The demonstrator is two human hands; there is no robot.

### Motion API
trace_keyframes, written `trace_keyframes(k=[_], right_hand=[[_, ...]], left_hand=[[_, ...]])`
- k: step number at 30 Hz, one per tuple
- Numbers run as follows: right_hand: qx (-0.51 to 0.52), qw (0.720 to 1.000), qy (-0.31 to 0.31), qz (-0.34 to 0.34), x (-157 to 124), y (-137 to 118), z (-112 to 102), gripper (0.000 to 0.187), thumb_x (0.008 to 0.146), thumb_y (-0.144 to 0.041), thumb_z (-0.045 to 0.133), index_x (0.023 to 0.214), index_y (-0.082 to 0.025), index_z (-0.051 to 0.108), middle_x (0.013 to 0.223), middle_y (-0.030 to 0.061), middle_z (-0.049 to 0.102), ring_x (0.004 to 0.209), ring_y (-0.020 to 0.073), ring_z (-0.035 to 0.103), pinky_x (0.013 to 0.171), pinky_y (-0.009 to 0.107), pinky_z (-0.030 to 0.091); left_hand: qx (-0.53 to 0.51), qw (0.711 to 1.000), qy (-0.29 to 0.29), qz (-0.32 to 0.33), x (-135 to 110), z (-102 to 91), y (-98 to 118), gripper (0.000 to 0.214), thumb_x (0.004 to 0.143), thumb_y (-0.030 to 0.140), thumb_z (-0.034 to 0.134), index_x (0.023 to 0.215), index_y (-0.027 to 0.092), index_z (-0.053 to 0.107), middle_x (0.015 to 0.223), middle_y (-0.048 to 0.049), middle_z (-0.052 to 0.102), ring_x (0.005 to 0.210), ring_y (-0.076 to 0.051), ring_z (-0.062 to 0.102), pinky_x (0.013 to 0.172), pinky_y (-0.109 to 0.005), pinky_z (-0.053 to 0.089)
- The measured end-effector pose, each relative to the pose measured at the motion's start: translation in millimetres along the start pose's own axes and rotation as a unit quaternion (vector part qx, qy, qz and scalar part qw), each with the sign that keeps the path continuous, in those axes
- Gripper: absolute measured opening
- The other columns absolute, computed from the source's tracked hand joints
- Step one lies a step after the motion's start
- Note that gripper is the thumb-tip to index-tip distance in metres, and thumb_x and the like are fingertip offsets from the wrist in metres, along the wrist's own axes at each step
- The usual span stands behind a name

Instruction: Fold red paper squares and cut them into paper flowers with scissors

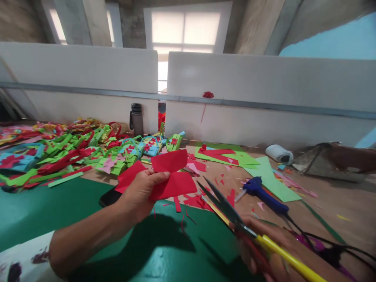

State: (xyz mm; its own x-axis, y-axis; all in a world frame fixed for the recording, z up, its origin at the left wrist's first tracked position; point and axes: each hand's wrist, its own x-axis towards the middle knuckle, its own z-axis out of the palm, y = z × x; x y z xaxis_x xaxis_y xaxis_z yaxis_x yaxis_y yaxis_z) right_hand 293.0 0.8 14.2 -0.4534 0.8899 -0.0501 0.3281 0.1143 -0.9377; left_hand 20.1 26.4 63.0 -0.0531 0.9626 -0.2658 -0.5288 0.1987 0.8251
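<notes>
My left hand (141, 190) pinches red paper (173, 188), cut or folded into several petal-like flaps, between thumb and fingers. It is held above the near edge of the brown-covered work area. At the lower right, my right hand (264, 250) is wrapped around a pair of scissors (226, 209). The blades stand apart and point toward the red paper without touching it. A yellow shaft (293, 258) runs along the scissors' grip; I cannot tell whether it belongs to the scissors. Red paper scraps (196, 201) lie beyond the blades.
A blue glue gun (266, 196) with its cord lies at right, near green paper sheets (273, 180). Colourful paper cutouts (73, 149) are heaped at left, by a dark bottle (136, 119). A dark phone-like object (110, 196) sits behind my left wrist. White panels (264, 82) stand behind.
</notes>
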Motion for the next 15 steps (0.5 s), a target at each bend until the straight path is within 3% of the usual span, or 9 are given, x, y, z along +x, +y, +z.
trace_keyframes(k=[3, 6, 12, 15], right_hand=[[0.031, 0.999, -0.04, 0.021, 0.0, 0.2, -4.4, 0.042, 0.071, -0.062, 0.062, 0.095, -0.027, 0.065, 0.064, 0.0009, 0.057, 0.052, 0.0165, 0.05, 0.046, 0.027, 0.038], [0.008, 0.998, -0.055, 0.025, 2.8, -3.5, -5.6, 0.043, 0.067, -0.058, 0.066, 0.098, -0.028, 0.066, 0.066, 0.0011, 0.058, 0.055, 0.0178, 0.053, 0.049, 0.028, 0.041], [0.005, 0.999, 0.007, 0.045, 8.5, 0.6, 3.4, 0.037, 0.069, -0.061, 0.063, 0.079, -0.025, 0.068, 0.056, 0.0009, 0.056, 0.047, 0.0167, 0.051, 0.043, 0.026, 0.038], [0.053, 0.998, 0.012, 0.037, 10.4, 10.7, 8.1, 0.046, 0.059, -0.062, 0.071, 0.087, -0.026, 0.067, 0.057, -0.0002, 0.056, 0.05, 0.0181, 0.053, 0.045, 0.027, 0.04]], left_hand=[[0.003, 1.0, -0.004, -0.006, 7.4, 0.9, 1.9, 0.009, 0.075, 0.005, 0.06, 0.07, 0.012, 0.062, 0.061, -0.005, 0.069, 0.054, -0.016, 0.065, 0.055, -0.025, 0.05], [0.0, 1.0, -0.01, -0.007, 14.0, 1.3, -0.3, 0.009, 0.072, 0.006, 0.064, 0.066, 0.012, 0.061, 0.06, -0.0035, 0.068, 0.055, -0.015, 0.064, 0.055, -0.023, 0.049], [0.004, 1.0, 0.008, -0.006, 19.5, -0.3, -9.0, 0.013, 0.068, 0.005, 0.069, 0.062, 0.012, 0.06, 0.057, -0.0005, 0.064, 0.051, -0.009, 0.059, 0.051, -0.018, 0.045], [0.003, 1.0, 0.013, -0.013, 18.7, -0.3, -11.5, 0.016, 0.065, 0.005, 0.071, 0.059, 0.013, 0.058, 0.054, 0.0011, 0.061, 0.048, -0.008, 0.057, 0.047, -0.017, 0.043]])
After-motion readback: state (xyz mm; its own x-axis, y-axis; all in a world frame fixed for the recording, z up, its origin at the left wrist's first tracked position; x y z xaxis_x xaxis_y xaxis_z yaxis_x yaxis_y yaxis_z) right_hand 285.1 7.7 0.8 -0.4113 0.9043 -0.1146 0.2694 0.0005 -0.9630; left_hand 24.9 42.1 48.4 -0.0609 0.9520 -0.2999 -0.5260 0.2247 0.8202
